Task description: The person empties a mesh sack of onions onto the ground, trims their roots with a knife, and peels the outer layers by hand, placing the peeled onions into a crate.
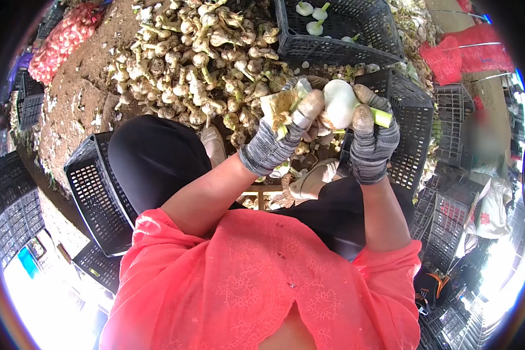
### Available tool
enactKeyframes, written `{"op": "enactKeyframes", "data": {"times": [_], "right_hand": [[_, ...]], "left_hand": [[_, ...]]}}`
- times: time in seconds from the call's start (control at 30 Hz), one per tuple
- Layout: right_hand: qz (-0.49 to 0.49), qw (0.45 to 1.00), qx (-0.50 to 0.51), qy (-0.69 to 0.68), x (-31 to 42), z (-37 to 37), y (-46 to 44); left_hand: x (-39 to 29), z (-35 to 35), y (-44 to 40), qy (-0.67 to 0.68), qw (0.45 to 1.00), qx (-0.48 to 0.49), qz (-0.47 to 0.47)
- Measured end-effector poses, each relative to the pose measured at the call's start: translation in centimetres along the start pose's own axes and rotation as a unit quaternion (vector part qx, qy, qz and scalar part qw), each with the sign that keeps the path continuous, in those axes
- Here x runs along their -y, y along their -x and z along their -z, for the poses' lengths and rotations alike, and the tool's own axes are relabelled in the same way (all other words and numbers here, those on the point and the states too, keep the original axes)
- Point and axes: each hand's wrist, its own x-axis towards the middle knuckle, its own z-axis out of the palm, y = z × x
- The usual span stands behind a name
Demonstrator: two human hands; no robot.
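Both hands wear grey knitted gloves with worn, dirty fingertips. My right hand (pixel 374 140) is closed on a garlic bulb (pixel 339 105), white and smooth, with a short green stem (pixel 381 118) poking out past the fingers. Close against the bulb's left side, my left hand (pixel 280 137) is closed on loose dry garlic skin (pixel 278 107), yellowish and papery. The left fingers behind the skin are partly hidden. Beyond the hands lies a large heap of unpeeled garlic (pixel 201 61) with stalks and dirt on it.
A black plastic crate (pixel 341 49) ahead holds several peeled white bulbs. Another black crate (pixel 411 116) stands by the right knee, and one more (pixel 99 186) beside the left leg. A red net sack (pixel 67 41) lies far left; red netting (pixel 472 52) lies far right.
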Motion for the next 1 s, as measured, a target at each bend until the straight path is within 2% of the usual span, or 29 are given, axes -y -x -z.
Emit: {"op": "enactKeyframes", "data": {"times": [0.13, 0.23, 0.33, 0.43, 0.53, 0.57, 0.6, 0.67, 0.7, 0.73, 0.83, 0.87, 0.9, 0.93, 1.0], "right_hand": [[-0.010, 1.000, 0.017, 0.020, -0.4, 0.6, 0.1], [-0.086, 0.994, -0.015, -0.060, 0.1, 0.3, 0.3], [-0.134, 0.985, -0.058, -0.096, 1.0, -0.3, 0.3], [-0.041, 0.999, -0.010, 0.012, -0.3, 1.0, -0.2], [0.083, 0.984, 0.009, 0.158, 0.4, 1.1, -0.6], [0.101, 0.983, 0.004, 0.154, 0.4, 0.8, -0.5], [0.136, 0.974, 0.004, 0.182, -0.1, 1.0, -0.3], [0.215, 0.915, 0.076, 0.334, 1.0, 1.3, -0.7], [0.261, 0.894, 0.074, 0.358, -1.7, 1.7, 0.0], [0.209, 0.863, 0.105, 0.447, 0.7, 1.7, -0.2], [0.325, 0.782, 0.040, 0.530, -5.2, 1.1, 1.3], [0.366, 0.799, 0.015, 0.477, 0.8, 1.0, -0.6], [0.376, 0.819, 0.021, 0.434, 1.0, 1.0, -1.0], [0.384, 0.840, 0.031, 0.382, 1.2, 0.8, -1.3], [0.385, 0.830, 0.042, 0.401, 1.6, 1.1, -1.3]], "left_hand": [[-0.2, -0.3, 0.3, 0.000, 1.000, 0.004, -0.020], [-1.2, -0.4, 0.4, 0.052, 0.998, 0.037, 0.019], [-0.1, -0.1, 0.5, 0.027, 0.998, 0.031, 0.046], [0.1, -0.1, 0.0, 0.080, 0.996, 0.014, 0.019], [-2.0, -0.4, 0.3, -0.009, 0.998, 0.035, 0.048], [-0.7, 0.0, 0.3, -0.011, 0.999, 0.036, 0.013], [-0.3, 0.8, 0.5, -0.095, 0.993, 0.060, -0.022], [0.1, 1.4, 0.8, -0.179, 0.982, 0.032, -0.051], [0.4, 1.7, 1.3, 0.025, 0.999, 0.036, 0.006], [0.3, 1.7, 0.9, 0.039, 0.998, 0.035, 0.028], [-0.6, 1.0, 0.4, -0.068, 0.996, 0.036, 0.043], [0.7, 2.1, -0.1, -0.148, 0.987, 0.057, 0.014], [1.9, 3.2, -0.5, -0.226, 0.971, 0.073, -0.018], [0.9, 2.3, -0.1, -0.202, 0.978, 0.050, -0.001], [0.5, 1.5, 0.0, 0.046, 0.988, 0.026, 0.142]]}}
